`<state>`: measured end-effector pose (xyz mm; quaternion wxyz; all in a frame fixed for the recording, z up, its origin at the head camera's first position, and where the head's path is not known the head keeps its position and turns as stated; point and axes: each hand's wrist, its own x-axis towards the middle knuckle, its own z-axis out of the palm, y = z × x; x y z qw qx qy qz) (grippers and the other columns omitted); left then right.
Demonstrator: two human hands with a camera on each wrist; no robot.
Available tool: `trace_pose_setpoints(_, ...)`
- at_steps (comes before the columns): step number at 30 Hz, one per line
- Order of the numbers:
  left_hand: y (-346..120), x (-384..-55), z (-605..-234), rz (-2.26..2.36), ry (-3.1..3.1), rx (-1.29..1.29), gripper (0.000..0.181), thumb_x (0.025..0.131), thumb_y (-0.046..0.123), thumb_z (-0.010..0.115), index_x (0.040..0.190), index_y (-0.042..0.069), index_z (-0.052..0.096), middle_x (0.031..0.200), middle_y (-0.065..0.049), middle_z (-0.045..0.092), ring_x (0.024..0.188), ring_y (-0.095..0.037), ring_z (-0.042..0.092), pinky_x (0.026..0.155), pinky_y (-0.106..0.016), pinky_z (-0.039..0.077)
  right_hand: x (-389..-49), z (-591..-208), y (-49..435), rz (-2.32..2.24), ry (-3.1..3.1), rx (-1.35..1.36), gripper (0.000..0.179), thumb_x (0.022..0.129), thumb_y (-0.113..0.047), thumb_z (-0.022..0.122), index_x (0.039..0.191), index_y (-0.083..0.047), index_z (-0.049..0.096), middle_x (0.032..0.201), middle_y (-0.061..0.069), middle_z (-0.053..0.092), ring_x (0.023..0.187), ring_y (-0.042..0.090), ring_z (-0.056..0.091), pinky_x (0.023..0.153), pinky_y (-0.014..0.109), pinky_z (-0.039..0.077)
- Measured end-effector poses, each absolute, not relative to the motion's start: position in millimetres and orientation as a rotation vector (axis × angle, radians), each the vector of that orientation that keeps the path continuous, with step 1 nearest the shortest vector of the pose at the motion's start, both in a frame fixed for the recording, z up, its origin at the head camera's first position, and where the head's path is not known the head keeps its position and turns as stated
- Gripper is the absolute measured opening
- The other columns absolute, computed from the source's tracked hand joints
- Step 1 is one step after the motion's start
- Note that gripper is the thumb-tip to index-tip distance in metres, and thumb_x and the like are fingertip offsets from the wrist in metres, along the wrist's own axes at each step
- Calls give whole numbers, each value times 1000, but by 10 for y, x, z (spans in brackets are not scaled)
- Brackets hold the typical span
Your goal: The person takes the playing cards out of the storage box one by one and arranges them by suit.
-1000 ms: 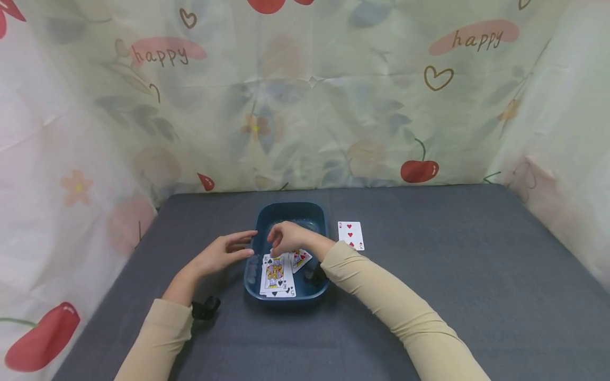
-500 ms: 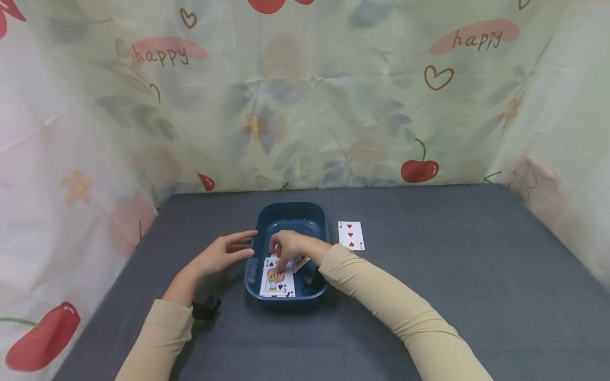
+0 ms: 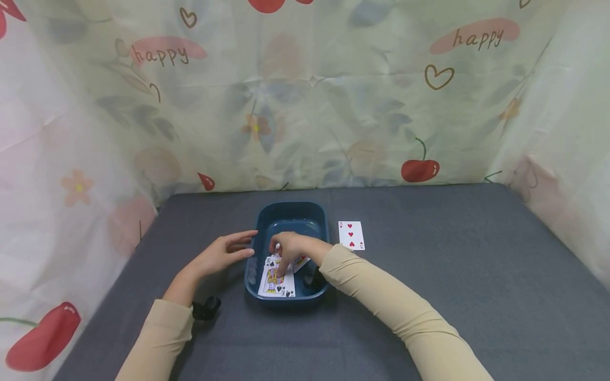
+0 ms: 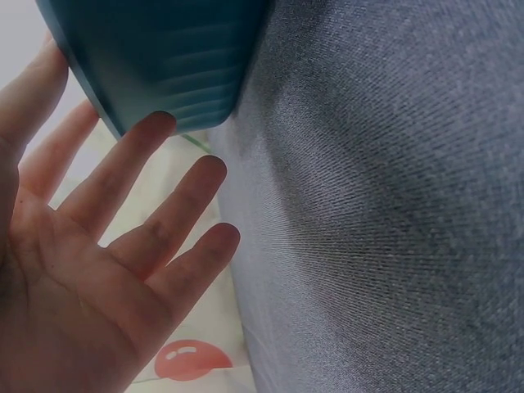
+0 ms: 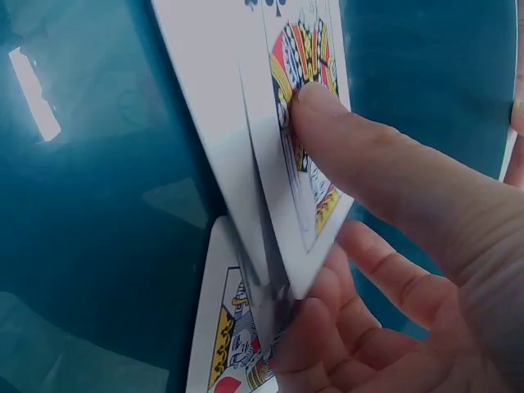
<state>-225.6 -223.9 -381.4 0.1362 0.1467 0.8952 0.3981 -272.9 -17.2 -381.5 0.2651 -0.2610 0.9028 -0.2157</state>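
Note:
In the head view my right hand (image 3: 292, 246) reaches into a dark blue tray (image 3: 290, 208). Its thumb lies on the face of a king playing card (image 3: 271, 284), with the other fingers behind the edge, as the right wrist view shows. Under the king is another white playing card (image 5: 205, 82), slightly fanned apart from it. A further face card (image 5: 233, 352) with a red heart lies lower in the tray, partly covered. My left hand (image 3: 214, 256) has its fingers extended at the tray's left side; in the left wrist view fingertips touch the tray wall (image 4: 164, 65).
A three of hearts card (image 3: 351, 235) lies face up on the grey cloth-covered table (image 3: 429, 275), right of the tray. A patterned curtain (image 3: 310, 106) hangs behind and at both sides. A black wrist camera (image 3: 206, 308) sits at the left wrist.
My right hand has come down and nearer onto the cards, its thumb now on the king. The king has shifted and turned slightly. My left hand stays in place.

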Motion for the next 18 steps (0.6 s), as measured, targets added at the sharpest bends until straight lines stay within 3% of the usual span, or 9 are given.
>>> trace_pose_setpoints(8,-2241,-2255,-3798,1163,2585,445,56,93,30,57,143,11,38,143,-23,42,127,-44,45,99,-56,42,-2729,-3783,-174,-610,2421,-723,50,69,-17,82,112,-13,58,107,6,57,90,15,54,69,24,49)
trace_pose_setpoints(18,-2245,-2252,-3802,1167,2588,448,57,92,34,57,142,11,39,146,-23,37,128,-45,43,99,-55,42,-2762,-3610,-130,-750,2388,-808,34,80,-13,72,111,-10,58,93,7,65,72,12,58,59,20,46)
